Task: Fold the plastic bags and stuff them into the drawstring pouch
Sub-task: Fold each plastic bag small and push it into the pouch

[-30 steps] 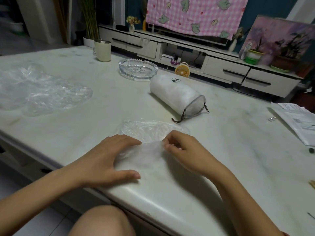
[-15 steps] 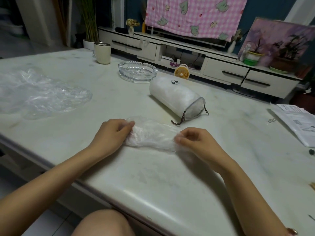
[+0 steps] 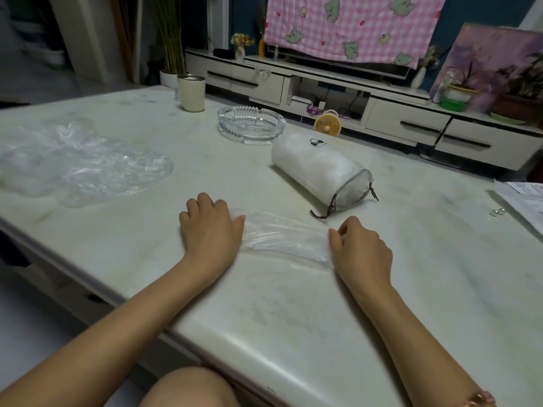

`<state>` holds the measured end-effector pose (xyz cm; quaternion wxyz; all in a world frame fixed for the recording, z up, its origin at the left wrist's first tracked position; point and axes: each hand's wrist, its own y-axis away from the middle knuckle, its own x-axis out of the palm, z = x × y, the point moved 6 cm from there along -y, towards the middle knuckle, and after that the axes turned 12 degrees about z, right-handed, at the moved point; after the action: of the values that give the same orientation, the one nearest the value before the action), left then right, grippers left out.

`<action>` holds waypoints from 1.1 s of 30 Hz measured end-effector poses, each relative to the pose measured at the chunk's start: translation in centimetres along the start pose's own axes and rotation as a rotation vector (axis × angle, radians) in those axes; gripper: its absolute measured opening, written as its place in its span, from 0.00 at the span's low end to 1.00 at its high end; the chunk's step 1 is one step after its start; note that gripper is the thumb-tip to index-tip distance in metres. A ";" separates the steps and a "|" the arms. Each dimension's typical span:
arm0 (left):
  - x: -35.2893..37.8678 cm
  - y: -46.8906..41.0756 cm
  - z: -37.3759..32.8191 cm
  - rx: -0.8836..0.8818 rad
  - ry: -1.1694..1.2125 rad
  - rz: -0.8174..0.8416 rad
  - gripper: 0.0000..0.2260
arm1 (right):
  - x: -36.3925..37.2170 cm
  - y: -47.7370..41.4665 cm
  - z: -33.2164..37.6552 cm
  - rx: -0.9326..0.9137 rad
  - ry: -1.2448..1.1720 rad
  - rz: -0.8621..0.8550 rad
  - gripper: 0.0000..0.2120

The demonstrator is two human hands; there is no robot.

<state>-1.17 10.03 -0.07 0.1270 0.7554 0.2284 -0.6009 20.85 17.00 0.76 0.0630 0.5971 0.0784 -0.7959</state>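
1. The left grip (image 3: 210, 230) lies knuckles-up on the surface (image 3: 293, 312), fingers curled under, covering the left end of the folded plastic bag (image 3: 285, 237). I cannot tell whether its fingers clasp the plastic or only press it down.
2. The right grip (image 3: 362, 249) is narrow, with thumb and forefinger pinching the bag's right end.
3. The bag lies flat between the two grips as a long clear strip, touching both.
4. The drawstring pouch (image 3: 320, 174) lies on its side just beyond the right grip, apart from the bag. Its gathered mouth and brown cords point toward that grip, and it looks full of white material.
5. The loose plastic bags (image 3: 82, 167) lie in a crumpled clear heap well to the left of the left grip.
6. Beyond both grips, past the pouch, sits a glass ashtray (image 3: 251, 124), with a cup (image 3: 191, 94) farther left of it.
7. Papers (image 3: 526, 201) lie at the edge of the surface, far right of the right grip.
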 end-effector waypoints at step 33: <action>1.9 3.3 -6.3 0.175 1.322 0.519 0.14 | 0.2 1.8 1.7 -0.206 -1.288 0.524 0.04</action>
<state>6.18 10.54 -0.63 0.0396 0.9989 0.0215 0.0162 19.60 14.89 0.95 0.3429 -0.0030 -0.0459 -0.9382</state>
